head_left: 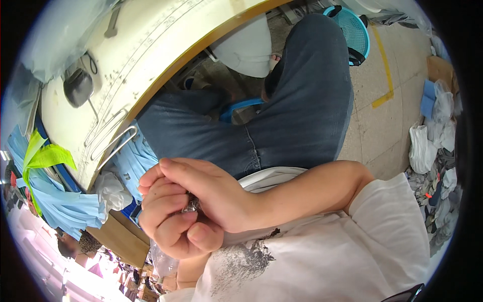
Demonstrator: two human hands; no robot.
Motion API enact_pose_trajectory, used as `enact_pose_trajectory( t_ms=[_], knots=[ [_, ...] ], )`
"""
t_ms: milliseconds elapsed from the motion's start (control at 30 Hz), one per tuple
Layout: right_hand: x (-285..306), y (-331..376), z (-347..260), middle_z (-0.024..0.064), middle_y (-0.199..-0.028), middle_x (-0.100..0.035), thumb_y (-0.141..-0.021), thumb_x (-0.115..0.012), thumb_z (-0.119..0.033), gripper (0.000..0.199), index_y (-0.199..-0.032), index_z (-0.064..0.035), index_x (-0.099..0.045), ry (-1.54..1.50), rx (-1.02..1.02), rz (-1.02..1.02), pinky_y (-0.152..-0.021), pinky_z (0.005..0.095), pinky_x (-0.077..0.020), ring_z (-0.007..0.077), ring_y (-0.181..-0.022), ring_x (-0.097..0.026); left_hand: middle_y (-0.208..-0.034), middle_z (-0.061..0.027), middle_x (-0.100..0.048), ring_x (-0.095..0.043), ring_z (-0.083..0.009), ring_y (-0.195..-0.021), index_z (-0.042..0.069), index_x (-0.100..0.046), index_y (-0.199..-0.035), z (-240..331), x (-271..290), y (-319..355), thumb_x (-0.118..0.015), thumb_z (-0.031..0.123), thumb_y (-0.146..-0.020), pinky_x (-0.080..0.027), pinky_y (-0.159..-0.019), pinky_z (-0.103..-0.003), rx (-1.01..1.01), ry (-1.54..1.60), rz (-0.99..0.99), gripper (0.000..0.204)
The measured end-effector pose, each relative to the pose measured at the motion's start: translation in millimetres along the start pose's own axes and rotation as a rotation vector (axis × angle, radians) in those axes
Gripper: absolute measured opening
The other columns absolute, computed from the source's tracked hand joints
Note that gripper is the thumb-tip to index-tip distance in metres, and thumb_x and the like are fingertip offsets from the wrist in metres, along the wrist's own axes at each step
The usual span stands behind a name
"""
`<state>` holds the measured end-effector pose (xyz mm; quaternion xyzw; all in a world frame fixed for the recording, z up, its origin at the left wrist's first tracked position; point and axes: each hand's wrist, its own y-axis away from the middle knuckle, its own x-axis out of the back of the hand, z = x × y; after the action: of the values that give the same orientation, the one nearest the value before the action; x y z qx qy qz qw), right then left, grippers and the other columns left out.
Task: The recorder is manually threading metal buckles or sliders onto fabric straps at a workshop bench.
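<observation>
My right hand [221, 194] reaches across my body toward the left, palm turned up. Its fingers are curled inward, and the thumb lies along the far side. Within the curl a small shiny silvery thing [191, 204] peeks out between fingers and palm. Most of it is covered, so its kind does not show. Below the curled fingers a bit of my left forearm [191, 269] appears. The left hand itself is hidden behind the right one, and its fingers cannot be made out. Both arms are held above my lap, close to my shirt.
A pale table [136, 65] with a wooden edge curves along the left, carrying bent metal wires [113, 133] and a dark rounded tool [78, 88]. Light blue cloth [75, 201] and a yellow-green strip [50, 157] lie beside it. A turquoise basket [352, 31] stands on the floor.
</observation>
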<state>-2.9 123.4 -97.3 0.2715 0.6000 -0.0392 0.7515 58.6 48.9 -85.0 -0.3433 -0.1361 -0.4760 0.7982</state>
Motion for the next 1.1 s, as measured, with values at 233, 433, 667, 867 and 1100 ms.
enact_pose_trajectory(
  t_ms=[233, 433, 667, 867, 1100],
  knots=[
    [7.2, -6.4, 26.4, 0.0062, -0.093, -0.058, -0.103, -0.034, -0.026, 0.037, -0.101, 0.0026, -0.057, 0.248, 0.115, 0.074, -0.083, 0.0234, -0.0437, 0.0097, -0.086, -0.052, -0.080, -0.0118, -0.046, -0.050, -0.0234, -0.069, 0.004, -0.040, -0.088, -18.9, 21.1, 14.4, -0.043, 0.017, -0.084, -0.050, -0.078, -0.040, -0.112, 0.072, 0.024, 0.014],
    [7.8, -17.6, 41.8, 0.0112, -0.093, -0.058, -0.101, -0.037, -0.034, 0.039, -0.091, -0.0009, -0.055, 0.209, 0.091, 0.120, -0.087, 0.0284, -0.0437, 0.0169, -0.090, -0.053, -0.085, -0.0086, -0.055, -0.060, -0.0251, -0.078, 0.014, -0.041, -0.105, -16.7, 22.2, 21.2, -0.054, 0.017, -0.094, -0.052, -0.076, -0.040, 0.025, 0.221, 0.112, 0.017],
    [14.1, -27.7, 57.7, 0.0126, -0.091, -0.059, -0.100, -0.040, -0.036, 0.031, -0.088, -0.0082, -0.049, -0.034, -0.110, 0.153, -0.084, 0.0348, -0.0482, 0.0226, -0.087, -0.057, -0.079, -0.0100, -0.055, -0.056, -0.0248, -0.072, 0.010, -0.044, -0.099, -34.0, 48.2, 23.1, -0.055, 0.017, -0.089, -0.051, -0.070, -0.039, -0.224, 0.307, -0.035, 0.016],
    [-8.7, -29.7, 50.1, 0.0060, -0.085, -0.058, -0.099, -0.046, -0.040, 0.035, -0.090, -0.0077, -0.054, 0.128, -0.119, 0.235, -0.071, 0.0262, -0.0487, 0.0126, -0.075, -0.054, -0.081, -0.0031, -0.064, -0.057, -0.0182, -0.067, 0.009, -0.063, -0.091, -22.9, 64.0, 7.5, -0.072, 0.023, -0.078, -0.048, -0.061, -0.033, -0.380, 0.276, -0.117, 0.021],
    [-26.1, -20.8, 23.6, -0.0003, -0.078, -0.055, -0.097, -0.050, -0.042, 0.033, -0.091, -0.0099, -0.056, 0.150, -0.060, 0.235, -0.060, 0.0254, -0.0477, 0.0107, -0.068, -0.054, -0.087, -0.0039, -0.063, -0.056, -0.0192, -0.072, 0.011, -0.059, -0.096, -12.4, 51.0, -11.2, -0.075, 0.025, -0.078, -0.045, -0.062, -0.033, -0.557, 0.295, -0.223, 0.029]
  ],
)
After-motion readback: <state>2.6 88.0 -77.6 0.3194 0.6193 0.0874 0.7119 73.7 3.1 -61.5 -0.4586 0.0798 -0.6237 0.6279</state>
